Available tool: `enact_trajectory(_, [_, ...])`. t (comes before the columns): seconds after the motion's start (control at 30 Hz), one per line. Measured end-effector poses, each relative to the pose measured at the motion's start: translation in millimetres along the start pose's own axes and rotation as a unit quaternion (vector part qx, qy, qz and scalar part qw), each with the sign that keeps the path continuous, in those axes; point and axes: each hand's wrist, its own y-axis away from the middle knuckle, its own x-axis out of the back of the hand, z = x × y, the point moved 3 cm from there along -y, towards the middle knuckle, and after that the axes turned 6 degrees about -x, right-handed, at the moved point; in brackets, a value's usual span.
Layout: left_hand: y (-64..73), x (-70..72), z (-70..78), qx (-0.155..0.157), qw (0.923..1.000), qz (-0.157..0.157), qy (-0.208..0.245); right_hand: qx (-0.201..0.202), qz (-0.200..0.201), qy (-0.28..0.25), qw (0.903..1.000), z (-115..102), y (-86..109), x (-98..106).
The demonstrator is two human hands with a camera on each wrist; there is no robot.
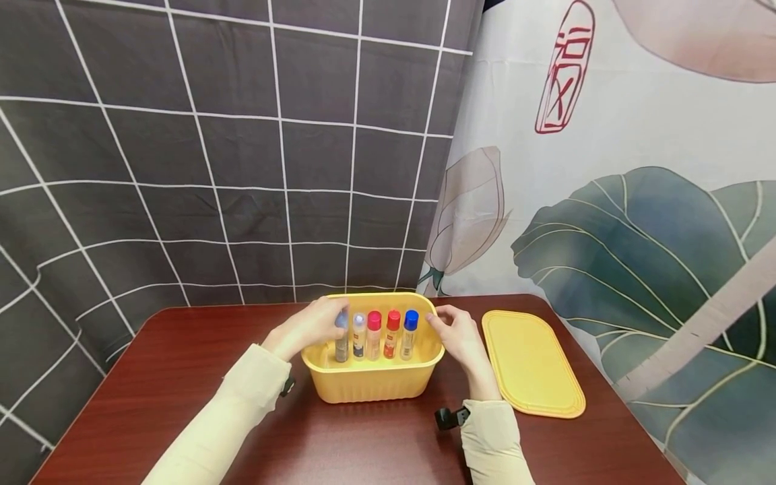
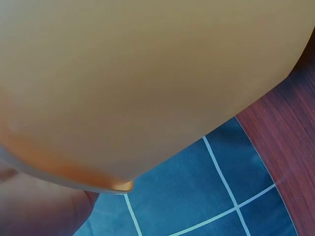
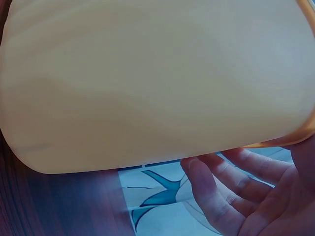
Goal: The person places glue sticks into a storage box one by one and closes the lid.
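Observation:
A yellow plastic bin [image 1: 372,385] stands on the table with several glue sticks upright in a row inside, among them a pink-capped one [image 1: 374,330], a red-capped one [image 1: 392,330] and a blue-capped one [image 1: 409,337]. Reaching over the left rim, my left hand [image 1: 309,328] pinches the leftmost glue stick [image 1: 342,343], which has a greyish cap. My right hand [image 1: 459,337] holds the bin's right rim, thumb at the inside. In the right wrist view its fingers [image 3: 236,182] lie along the outer wall. The left wrist view shows mostly the bin's side [image 2: 147,88], which hides the glue sticks.
A yellow lid [image 1: 533,364] lies flat on the table, right of the bin. The dark red wooden table [image 1: 200,364] ends at a grey gridded cloth [image 1: 236,155] behind and a floral cloth [image 1: 606,222] on the right.

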Motion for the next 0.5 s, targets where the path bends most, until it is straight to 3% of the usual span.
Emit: enact_trajectory(0.5, [3.0, 4.4, 2.0, 0.011, 0.9998, -0.015, 0.010, -0.003, -0.004, -0.003, 1.0000, -1.0, 0.9, 0.5])
